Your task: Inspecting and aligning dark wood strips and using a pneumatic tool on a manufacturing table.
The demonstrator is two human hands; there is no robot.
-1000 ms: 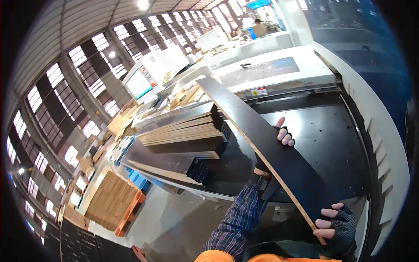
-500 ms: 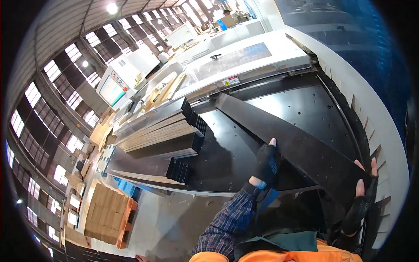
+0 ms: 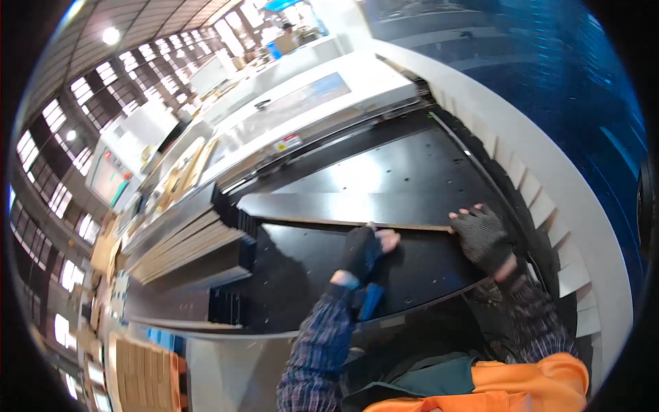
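Right hand [image 3: 480, 235] curled at dark panel's [image 3: 316, 207] end, left hand [image 3: 369, 248] by near edge; you couldn't tell either grip; level guidance seemed best.

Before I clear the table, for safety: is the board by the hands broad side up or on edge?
Broad side up: the board shows its wide face, with its narrow edge in front. Full contact with the table: cannot tell.

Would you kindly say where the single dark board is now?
In the head view, the dark board is mid-picture over the black table, between the stacked boards on the left and the right hand, with the left hand at its near edge.
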